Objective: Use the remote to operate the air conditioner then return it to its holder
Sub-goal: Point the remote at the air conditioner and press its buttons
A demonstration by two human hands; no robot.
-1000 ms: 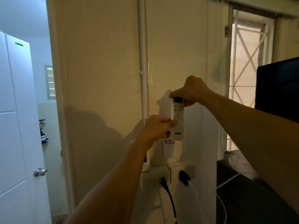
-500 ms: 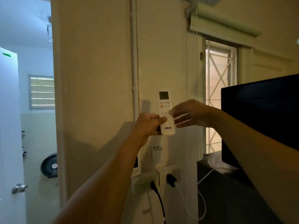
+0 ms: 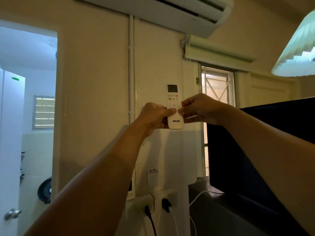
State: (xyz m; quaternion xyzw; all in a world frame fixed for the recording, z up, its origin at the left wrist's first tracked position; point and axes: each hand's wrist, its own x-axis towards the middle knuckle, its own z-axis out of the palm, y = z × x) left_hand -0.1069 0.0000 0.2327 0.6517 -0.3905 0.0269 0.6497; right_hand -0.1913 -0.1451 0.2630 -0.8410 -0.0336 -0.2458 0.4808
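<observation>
Both hands gripped the remote (image 3: 174,113): left hand (image 3: 154,116) wrapped round its lower left side w/ thumb pressed on the lower face, right hand (image 3: 201,109) curled shut against the right edge, fingertips pinching near the lower buttons. Remote was upright, held in the air in front of the wall, screen end up, AUX logo at the bottom, display dark or too dim to read. Air conditioner (image 3: 170,12) sat high on the wall, above and a bit right of the remote. Small white holder (image 3: 152,176) was mounted lower down on the wall, well apart from the remote, above the power outlets (image 3: 150,204) w/ plugs and cables. Dark screen (image 3: 260,150) stood just beside the right forearm. Judging from this, the step in hand was pressing a button, return to holder not yet done. Risks: remote pointed straight up rather than at the unit, so the signal might miss; two thumbs crowding small buttons could hit the wrong one, esp. in dim light; on the way down, the right arm could bump the screen, or the remote could miss the narrow holder and drop onto the plugs.
</observation>
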